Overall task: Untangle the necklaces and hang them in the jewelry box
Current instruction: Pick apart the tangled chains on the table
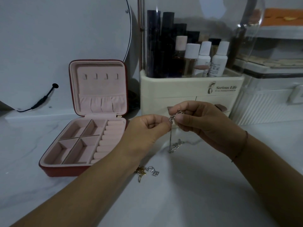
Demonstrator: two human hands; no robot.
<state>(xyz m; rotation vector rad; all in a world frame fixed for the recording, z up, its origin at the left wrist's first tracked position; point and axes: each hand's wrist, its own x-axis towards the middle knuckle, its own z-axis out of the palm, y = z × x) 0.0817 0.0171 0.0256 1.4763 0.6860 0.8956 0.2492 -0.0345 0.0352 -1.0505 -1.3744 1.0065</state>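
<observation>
While my left hand and right hand both pinch the knotted top of a silver necklace, its chain hangs toward the marble table. More tangled necklaces lie nearer the front edge. The open jewelry box sits toward the left edge.

Silver necklace between both hands

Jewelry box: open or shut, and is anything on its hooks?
Open. The jewelry box stands with its lid upright, showing four bare hooks and empty compartments; nothing hangs there yet.
</observation>
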